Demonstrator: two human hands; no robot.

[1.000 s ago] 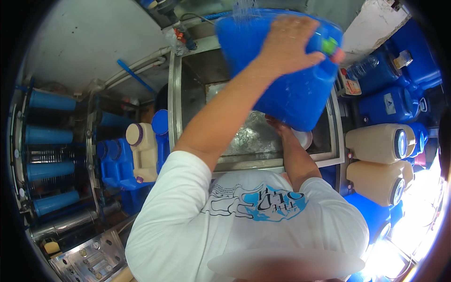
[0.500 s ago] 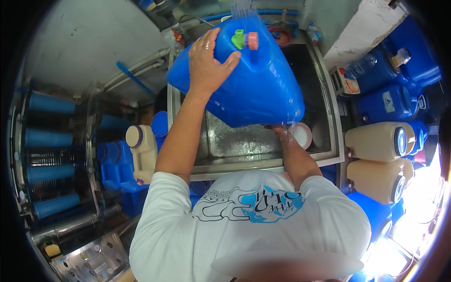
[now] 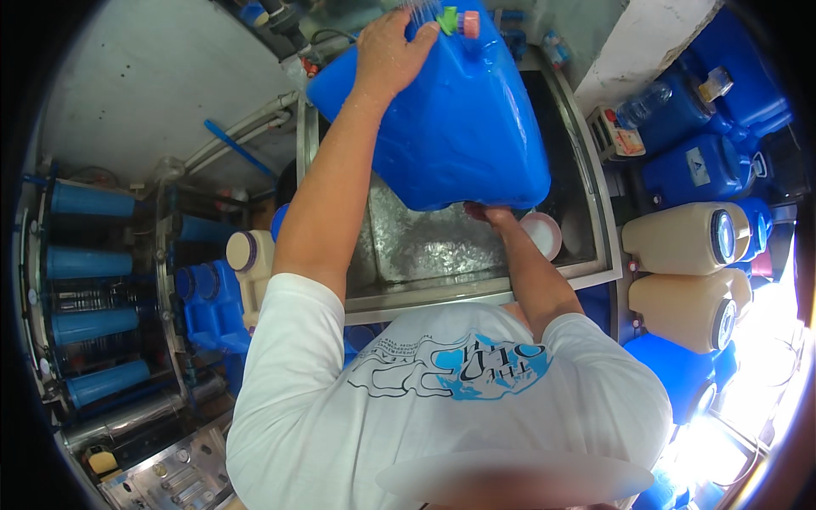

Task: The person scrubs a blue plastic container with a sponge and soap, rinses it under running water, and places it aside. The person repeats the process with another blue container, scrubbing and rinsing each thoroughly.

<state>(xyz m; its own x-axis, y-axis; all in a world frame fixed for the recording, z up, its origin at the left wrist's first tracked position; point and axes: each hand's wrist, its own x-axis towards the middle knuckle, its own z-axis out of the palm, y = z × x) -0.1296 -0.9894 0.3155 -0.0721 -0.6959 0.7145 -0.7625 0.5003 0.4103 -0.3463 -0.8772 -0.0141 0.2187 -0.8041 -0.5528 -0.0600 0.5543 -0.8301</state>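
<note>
A big blue plastic jug (image 3: 463, 127) with a green spigot and a pink cap is held tilted over a metal sink (image 3: 476, 293). My left hand (image 3: 393, 53) lies on its upper left part, fingers curved over the far edge and thumb apart. Water falls from above next to those fingers. Under the jug's near lower edge, my right hand (image 3: 486, 213) supports it from below; its fingers are mostly hidden by the jug. Close beside my right wrist, a pink-rimmed bowl (image 3: 541, 236) with something white inside sits in the sink.
Cream jugs (image 3: 676, 234) and blue containers (image 3: 701, 174) line the right side. Blue cylindrical filters (image 3: 93, 262) are mounted at the left, near a cream jug (image 3: 248, 255) and a blue jug (image 3: 212, 306). A pipe (image 3: 242, 136) runs along the back left wall.
The blue jug has shifted away from me and stands more upright. Both my hands have moved farther out with it, the right one also slightly left.
</note>
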